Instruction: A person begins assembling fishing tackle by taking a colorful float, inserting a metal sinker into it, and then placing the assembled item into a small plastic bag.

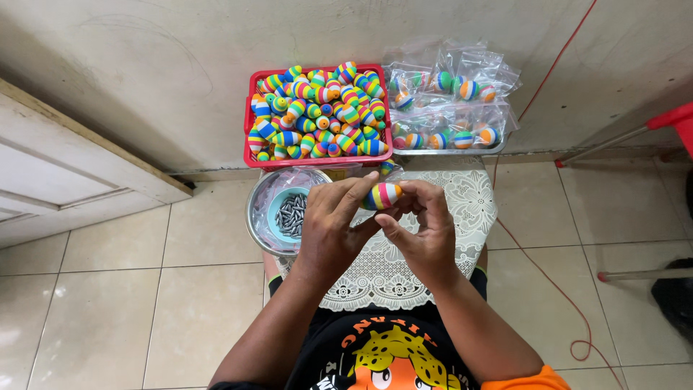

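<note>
Two hands meet over a small white lace-covered stool (462,217) in the head view, and between them sits one striped egg-shaped float (382,195), banded in pink, yellow, green, blue and white. The left hand (332,227) closes its fingers around the float's left end, the thumb pressed along its top, while the right hand (426,231) pinches the float's right end between thumb and fingertips; both hands are narrowed onto that single piece, which lies roughly level above the stool's far edge. At the stool's left edge rests a round metal bowl (256,217) lined with clear plastic, and inside it a small light-blue dish (276,206) holds a heap of grey metal pins or weights (292,214); which they are is too small to tell. Beyond the stool's far edge, against the wall, a red plastic basket (249,137) is piled full with many more striped floats (317,112) of the same kind. Just beside the basket on its right, a metal tray (447,150) carries clear plastic bags (451,97), each with a few striped floats sealed inside. A thin red cord (556,289) trails down the wall and across the tiled floor (108,303) to the right of the stool.
</note>
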